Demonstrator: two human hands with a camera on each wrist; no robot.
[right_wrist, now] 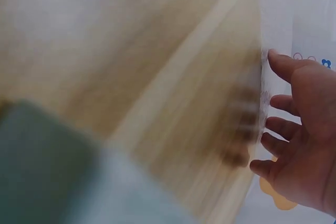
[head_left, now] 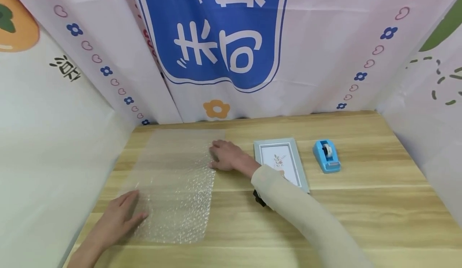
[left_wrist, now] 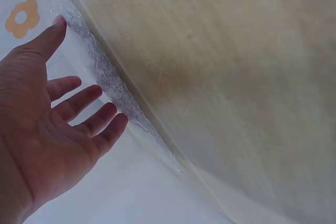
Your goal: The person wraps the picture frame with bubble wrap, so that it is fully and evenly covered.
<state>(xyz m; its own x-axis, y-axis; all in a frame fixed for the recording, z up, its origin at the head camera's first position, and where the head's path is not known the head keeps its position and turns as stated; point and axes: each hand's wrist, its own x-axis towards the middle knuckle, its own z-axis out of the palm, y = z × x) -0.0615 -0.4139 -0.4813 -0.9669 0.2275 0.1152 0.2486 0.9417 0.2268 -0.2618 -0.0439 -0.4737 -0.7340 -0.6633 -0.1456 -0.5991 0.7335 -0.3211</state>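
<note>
A clear sheet of bubble wrap lies spread over the left part of the wooden table. At its left edge is my left hand, fingers spread and loosely bent; in the left wrist view that hand has its fingertips at the wrap's edge. Across the sheet, my right hand is at the upper right edge with relaxed fingers. The right wrist view shows this hand with fingers apart, near the wrap's edge. Neither hand visibly grips anything. The right forearm passes over part of a grey picture frame.
Right of the picture frame stands a blue tape dispenser with a roll in it. A small black object shows beside the right sleeve. Printed curtains border the wooden table at the back and both sides.
</note>
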